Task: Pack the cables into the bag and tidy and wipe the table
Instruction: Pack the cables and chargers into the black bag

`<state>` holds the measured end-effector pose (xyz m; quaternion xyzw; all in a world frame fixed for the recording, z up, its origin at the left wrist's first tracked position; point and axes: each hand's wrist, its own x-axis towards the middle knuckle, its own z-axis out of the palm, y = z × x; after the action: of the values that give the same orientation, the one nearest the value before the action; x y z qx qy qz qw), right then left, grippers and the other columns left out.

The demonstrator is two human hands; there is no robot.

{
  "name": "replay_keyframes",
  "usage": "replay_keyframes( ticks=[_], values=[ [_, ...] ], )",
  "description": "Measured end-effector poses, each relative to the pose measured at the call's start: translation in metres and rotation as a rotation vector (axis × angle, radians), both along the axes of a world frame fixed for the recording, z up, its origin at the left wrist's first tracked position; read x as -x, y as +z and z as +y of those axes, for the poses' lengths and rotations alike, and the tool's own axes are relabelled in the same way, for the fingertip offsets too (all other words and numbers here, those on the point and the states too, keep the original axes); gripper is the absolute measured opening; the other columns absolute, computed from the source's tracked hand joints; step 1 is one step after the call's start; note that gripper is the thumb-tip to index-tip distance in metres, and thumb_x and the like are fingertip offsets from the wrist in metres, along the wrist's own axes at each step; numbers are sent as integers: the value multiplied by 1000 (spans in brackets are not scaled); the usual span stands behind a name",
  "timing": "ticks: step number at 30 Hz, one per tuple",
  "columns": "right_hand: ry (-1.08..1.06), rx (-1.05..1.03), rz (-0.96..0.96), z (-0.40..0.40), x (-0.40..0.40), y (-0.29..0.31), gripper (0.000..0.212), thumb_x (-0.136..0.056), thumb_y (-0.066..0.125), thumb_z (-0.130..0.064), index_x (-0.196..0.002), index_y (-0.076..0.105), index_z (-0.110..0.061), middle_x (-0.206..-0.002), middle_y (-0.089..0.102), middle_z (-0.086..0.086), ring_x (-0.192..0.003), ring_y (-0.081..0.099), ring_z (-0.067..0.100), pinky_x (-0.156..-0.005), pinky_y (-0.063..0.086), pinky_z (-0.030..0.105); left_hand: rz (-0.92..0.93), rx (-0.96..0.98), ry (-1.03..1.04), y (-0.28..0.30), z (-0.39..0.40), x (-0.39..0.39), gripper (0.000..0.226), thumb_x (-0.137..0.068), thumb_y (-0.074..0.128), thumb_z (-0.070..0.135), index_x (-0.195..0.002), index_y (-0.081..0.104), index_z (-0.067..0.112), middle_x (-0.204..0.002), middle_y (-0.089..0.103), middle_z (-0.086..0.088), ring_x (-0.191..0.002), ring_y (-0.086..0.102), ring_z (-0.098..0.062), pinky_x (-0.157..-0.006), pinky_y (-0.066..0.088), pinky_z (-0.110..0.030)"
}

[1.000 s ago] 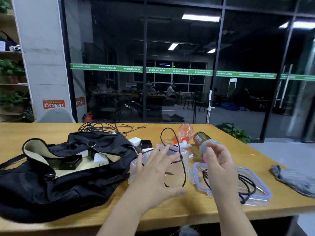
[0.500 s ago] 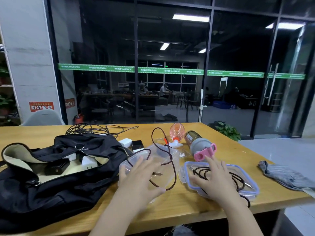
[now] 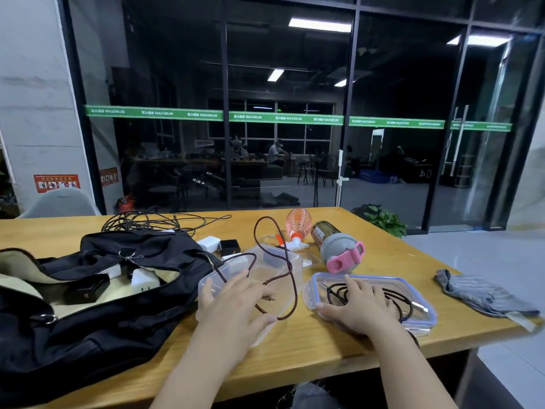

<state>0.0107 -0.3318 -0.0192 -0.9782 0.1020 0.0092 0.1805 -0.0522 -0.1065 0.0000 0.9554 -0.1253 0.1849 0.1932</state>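
You're laying your left hand (image 3: 236, 302) flat on the clear plastic tub (image 3: 250, 287) holding the brown braided cable (image 3: 274, 255), grip released. Your right hand (image 3: 356, 308), down from mid-air a second ago, is pressing the dark coiled cable (image 3: 395, 299) into the blue-rimmed lid (image 3: 424, 320). Next up, probably gathering both into the black fabric bag (image 3: 88, 314) on the wooden tabletop (image 3: 324, 346).

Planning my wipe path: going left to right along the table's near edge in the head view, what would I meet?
Black bag → left hand on the clear tub → right hand on the blue-rimmed lid → grey cloth.
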Motion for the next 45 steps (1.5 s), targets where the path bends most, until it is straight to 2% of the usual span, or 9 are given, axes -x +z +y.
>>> replay_keyframes(
  ticks=[5,10,21,26,29,33,37,40,45],
  values=[
    [-3,101,18,0,-5,5,96,-75,44,-79,-150,15,-26,-156,16,1,-143,12,28,-109,23,48,-131,-22,-18,-2,2,-5,19,-92,50,43,-110,55,40,-119,46,26,-132,16,10,-108,-4,-32],
    [40,126,17,-11,-17,12,79,-77,46,-76,-135,41,-24,-136,35,6,-129,29,29,-100,34,40,-354,11,-52,-14,7,-18,6,-69,63,36,-73,60,38,-79,56,21,-96,43,4,-91,15,-26],
    [103,244,-174,-20,-27,9,24,-97,45,-36,-107,51,-15,-92,56,1,-82,54,21,-67,42,31,-433,260,-192,-7,6,-21,9,-79,58,20,-83,64,25,-81,55,17,-78,50,2,-68,39,-12],
    [136,398,-345,-15,-15,19,6,-97,43,-18,-101,39,-17,-108,53,2,-79,47,21,-62,37,30,-551,274,-224,-1,8,-20,20,-79,57,12,-90,59,30,-83,54,18,-78,49,4,-69,40,-10],
    [135,410,-458,-5,-5,36,20,-92,43,-5,-103,38,-20,-117,48,1,-76,39,20,-49,26,25,-634,248,-254,5,13,-19,12,-83,50,17,-87,60,24,-82,57,11,-79,53,-6,-72,42,-14],
    [179,414,-626,16,3,59,42,-86,50,0,-121,43,-20,-103,46,-1,-72,36,20,-45,13,24,-735,192,-271,17,24,-15,16,-84,49,11,-80,65,11,-81,58,3,-79,54,-13,-72,43,-19],
    [271,424,-839,43,9,82,36,-73,64,3,-100,51,-17,-88,46,-3,-62,39,20,-42,18,24,-804,140,-257,35,45,-13,15,-82,49,4,-82,63,9,-82,59,-1,-81,55,-17,-70,46,-28],
    [374,439,-974,67,17,99,48,-46,82,4,-81,56,-17,-68,44,-5,-45,37,17,-37,4,15,-839,74,-208,51,67,-11,16,-76,55,-6,-81,66,5,-83,60,-3,-83,56,-18,-75,47,-28],
    [494,402,-1190,111,22,116,46,-49,85,-4,-82,55,-17,-68,49,-4,-53,38,14,-37,6,14,-892,40,-134,72,104,1,15,-81,51,-1,-82,66,3,-85,60,-4,-86,54,-16,-83,42,-18]
  ],
)
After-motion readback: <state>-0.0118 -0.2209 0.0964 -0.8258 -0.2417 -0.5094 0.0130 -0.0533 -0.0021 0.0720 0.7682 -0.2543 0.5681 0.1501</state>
